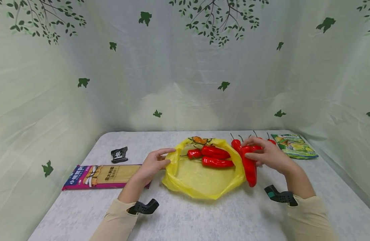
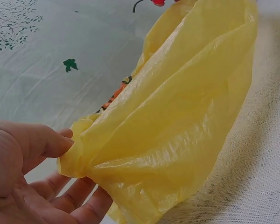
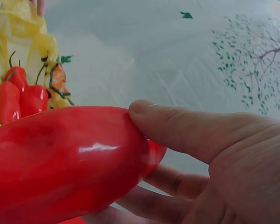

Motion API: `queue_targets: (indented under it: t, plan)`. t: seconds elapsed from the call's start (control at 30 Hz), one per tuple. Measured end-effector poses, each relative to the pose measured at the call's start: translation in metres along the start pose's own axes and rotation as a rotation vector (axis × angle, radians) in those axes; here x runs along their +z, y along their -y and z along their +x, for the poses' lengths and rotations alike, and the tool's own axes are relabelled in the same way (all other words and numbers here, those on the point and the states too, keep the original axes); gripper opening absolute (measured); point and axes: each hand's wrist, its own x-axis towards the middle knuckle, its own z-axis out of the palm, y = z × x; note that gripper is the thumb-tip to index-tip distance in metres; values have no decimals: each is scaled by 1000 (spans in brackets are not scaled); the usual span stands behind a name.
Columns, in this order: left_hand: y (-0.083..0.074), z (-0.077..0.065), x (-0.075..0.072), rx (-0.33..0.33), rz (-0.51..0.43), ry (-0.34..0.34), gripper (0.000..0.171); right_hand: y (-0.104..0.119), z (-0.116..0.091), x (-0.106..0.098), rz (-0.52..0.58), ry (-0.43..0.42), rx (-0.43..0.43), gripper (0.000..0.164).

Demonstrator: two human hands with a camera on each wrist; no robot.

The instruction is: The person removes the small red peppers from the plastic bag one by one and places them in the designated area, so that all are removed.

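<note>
A yellow plastic bag (image 1: 203, 190) lies on the table with its mouth spread wide, and several red chili peppers (image 1: 216, 163) rest inside it. My left hand (image 1: 153, 164) pinches the bag's left rim between thumb and fingers; the left wrist view shows the yellow film (image 2: 163, 126) stretched away from that grip. Beside the bag's right rim, my right hand (image 1: 269, 154) holds a large red chili pepper (image 1: 249, 170) by its upper end, tip hanging down. Close up in the right wrist view, the thumb lies on the shiny pepper (image 3: 74, 158) and the fingers are beneath it.
More red peppers (image 1: 271, 141) lie behind the right hand. A green packet (image 1: 294, 146) is at the back right. On the left are a long noodle packet (image 1: 106, 176) and a small black wrapped packet (image 1: 119, 155). A leaf-printed curtain (image 1: 185, 77) surrounds the table.
</note>
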Motion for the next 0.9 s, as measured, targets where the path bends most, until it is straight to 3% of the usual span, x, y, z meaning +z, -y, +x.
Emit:
queue_targets:
  t: [0.4,0.73,0.9]
  plan:
    - [0,-1,1,1,9,15,45,-18,-3,-14,-11,35,-16,40]
    - [1,0,2,2,-8,7,46,-28,1,-14,-44,89,94,41]
    - [-2,-2,1,2,-23,14,46,-30,3,-14,-83,105,87,37]
